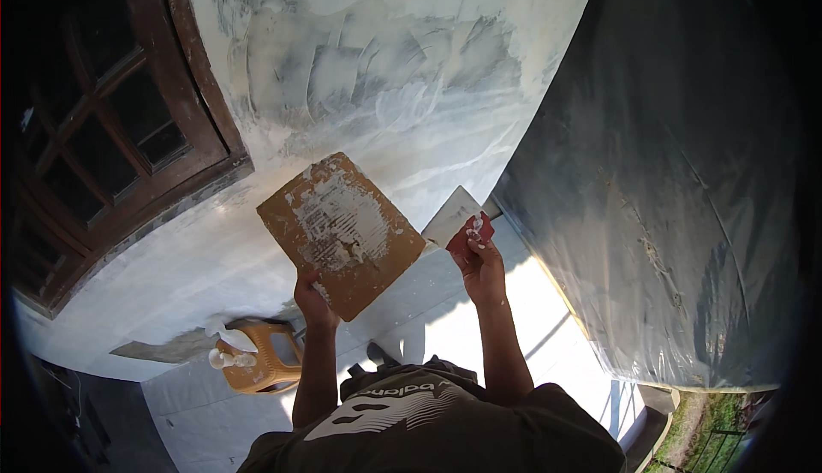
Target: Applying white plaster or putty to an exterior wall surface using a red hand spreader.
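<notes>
At frame centre, left hand [315, 302] gripping a square tan paste-smeared board [341, 235], fingers hidden beneath, right hand [482, 273] pinching a flat red-and-white spreader [461, 219], white-lettered dark shirt [428, 428] at bottom, patchy grey-white wall [385, 62] above, black plastic sheeting [668, 173] right

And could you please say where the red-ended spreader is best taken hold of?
Probably take the spreader by its red end, from the near right side, as the right hand does; its broad, pale blade faces forward and left, leaving that end nearer.
</notes>
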Demonstrator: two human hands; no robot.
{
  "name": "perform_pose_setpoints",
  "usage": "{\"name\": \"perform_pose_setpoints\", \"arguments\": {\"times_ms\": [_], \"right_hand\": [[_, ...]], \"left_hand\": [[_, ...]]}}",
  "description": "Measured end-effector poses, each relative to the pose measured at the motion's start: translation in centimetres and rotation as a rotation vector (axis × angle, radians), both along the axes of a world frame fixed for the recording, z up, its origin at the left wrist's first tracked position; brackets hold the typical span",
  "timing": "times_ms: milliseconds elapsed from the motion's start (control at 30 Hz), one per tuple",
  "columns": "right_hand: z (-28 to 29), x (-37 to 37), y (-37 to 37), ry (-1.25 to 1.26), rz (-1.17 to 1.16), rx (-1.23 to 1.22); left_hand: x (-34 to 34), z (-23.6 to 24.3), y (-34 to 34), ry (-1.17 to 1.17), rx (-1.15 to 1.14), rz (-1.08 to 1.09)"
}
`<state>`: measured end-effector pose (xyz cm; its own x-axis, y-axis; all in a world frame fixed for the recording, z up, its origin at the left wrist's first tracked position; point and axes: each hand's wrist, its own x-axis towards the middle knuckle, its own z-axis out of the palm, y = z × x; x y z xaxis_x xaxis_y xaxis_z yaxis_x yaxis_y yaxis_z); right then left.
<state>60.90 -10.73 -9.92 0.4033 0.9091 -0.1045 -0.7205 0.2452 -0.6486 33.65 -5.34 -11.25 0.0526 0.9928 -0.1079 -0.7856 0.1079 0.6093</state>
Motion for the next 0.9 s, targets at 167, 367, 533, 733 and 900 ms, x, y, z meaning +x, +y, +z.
{"name": "perform_pose_setpoints", "arguments": {"times_ms": [167,367,533,733,900], "right_hand": [[-0.1,-6.4,-12.0,-0.156,0.237,-0.148],[-2.8,-12.5,-25.4,-0.138,0.248,-0.235],[-3.6,-16.2,-36.7,-0.019,0.227,-0.224],[-3.8,-21.2,-45.6,-0.022,0.259,-0.221],[-1.7,-26.6,-47.4,-0.052,0.325,-0.255]], "left_hand": [[-1.0,-2.9,-12.9,-0.112,0.031,0.075],[-2.2,-5.5,-26.8,-0.099,0.071,0.139],[-3.6,-5.4,-38.6,-0.220,0.043,0.106],[-8.3,-4.9,-48.0,-0.175,0.027,0.130],[-12.5,-4.3,-49.6,-0.203,0.086,0.217]]}}
